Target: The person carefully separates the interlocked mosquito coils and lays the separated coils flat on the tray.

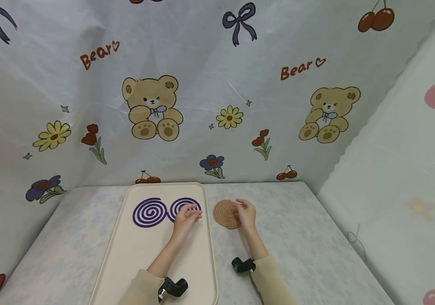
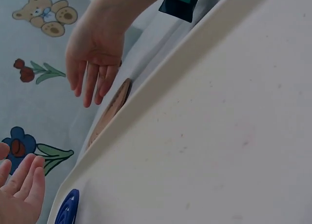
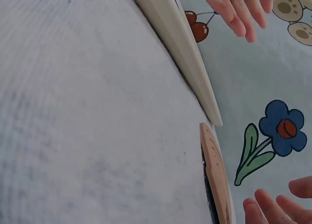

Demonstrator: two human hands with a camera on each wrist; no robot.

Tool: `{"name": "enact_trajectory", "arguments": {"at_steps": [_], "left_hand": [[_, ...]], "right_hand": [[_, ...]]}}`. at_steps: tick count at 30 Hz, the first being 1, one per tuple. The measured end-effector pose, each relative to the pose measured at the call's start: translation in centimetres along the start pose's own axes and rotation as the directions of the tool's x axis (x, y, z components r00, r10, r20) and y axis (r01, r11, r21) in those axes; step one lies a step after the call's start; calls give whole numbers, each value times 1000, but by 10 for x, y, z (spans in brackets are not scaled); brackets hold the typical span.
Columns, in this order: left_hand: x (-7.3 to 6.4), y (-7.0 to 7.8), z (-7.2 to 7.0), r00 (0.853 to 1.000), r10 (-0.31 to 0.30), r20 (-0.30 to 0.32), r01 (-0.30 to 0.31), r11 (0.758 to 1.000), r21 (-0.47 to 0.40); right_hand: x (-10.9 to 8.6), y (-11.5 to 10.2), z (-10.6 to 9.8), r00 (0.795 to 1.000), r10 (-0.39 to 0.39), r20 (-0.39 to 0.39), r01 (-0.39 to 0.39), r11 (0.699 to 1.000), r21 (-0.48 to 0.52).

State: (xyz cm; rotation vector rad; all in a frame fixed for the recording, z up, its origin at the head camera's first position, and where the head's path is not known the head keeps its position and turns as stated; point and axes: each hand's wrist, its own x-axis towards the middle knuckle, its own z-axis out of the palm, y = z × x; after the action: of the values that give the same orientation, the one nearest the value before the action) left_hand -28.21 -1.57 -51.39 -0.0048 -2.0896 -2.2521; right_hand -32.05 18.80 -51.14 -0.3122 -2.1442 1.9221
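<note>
My left hand (image 1: 186,221) hovers over the tray's right side, its fingers loosely bent and holding nothing. Below it lies a purple spiral coil (image 1: 174,208), partly covered by the hand. A second purple spiral coil (image 1: 149,212) lies flat to its left, the two close together. My right hand (image 1: 246,215) is over the right edge of a tan, tightly wound spiral disc (image 1: 225,214), like a mosquito coil, on the table. In the right wrist view the right fingers (image 3: 273,209) are relaxed beside the disc (image 3: 218,177), apart from it.
The cream tray (image 1: 156,262) has a raised rim and takes up the table's left-middle part. The pale marbled table (image 1: 297,250) extends to the right of it. A printed cloth with bears and flowers (image 1: 229,140) hangs behind. Each wrist wears a black camera (image 1: 243,265).
</note>
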Motion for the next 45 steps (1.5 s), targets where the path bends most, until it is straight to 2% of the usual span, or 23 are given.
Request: {"name": "enact_trajectory", "arguments": {"at_steps": [3, 6, 9, 13, 20, 24, 30, 34, 41, 44, 45], "left_hand": [[1, -7, 9, 999, 11, 46, -12, 1000, 26], [-7, -2, 19, 994, 35, 105, -39, 999, 31], [-12, -6, 30, 984, 49, 170, -53, 998, 18], [-7, -22, 44, 975, 8, 220, -17, 999, 35], [0, -25, 63, 968, -117, 221, 98, 990, 98], [1, -23, 70, 965, -136, 223, 124, 990, 66], [1, -23, 74, 980, -131, 147, 131, 991, 12], [0, -19, 73, 984, -124, 127, 130, 991, -42], [0, -16, 71, 985, -134, 111, 146, 984, -105], [1, -17, 71, 983, -143, 119, 158, 979, -132], [1, -17, 71, 982, -146, 122, 161, 978, -132]], "right_hand": [[1, 4, -2, 1000, -17, -25, 17, 1000, -13], [1, 9, -4, 997, -39, -66, 36, 998, -55], [-1, 11, -7, 993, -56, -106, 44, 993, -109], [-4, 12, -8, 988, -65, -142, 43, 988, -151], [-2, 16, -7, 985, -57, -165, 25, 981, -192], [-3, 16, -6, 986, -63, -152, 27, 974, -227], [-6, 11, -3, 991, -94, -94, 58, 945, -323], [-5, 10, -2, 990, -103, -98, 62, 934, -352], [1, 11, -7, 990, -57, -131, 11, 946, -325], [12, 22, -12, 991, -37, -129, -3, 954, -301], [23, 38, -14, 990, -68, -121, 33, 963, -267]]}}
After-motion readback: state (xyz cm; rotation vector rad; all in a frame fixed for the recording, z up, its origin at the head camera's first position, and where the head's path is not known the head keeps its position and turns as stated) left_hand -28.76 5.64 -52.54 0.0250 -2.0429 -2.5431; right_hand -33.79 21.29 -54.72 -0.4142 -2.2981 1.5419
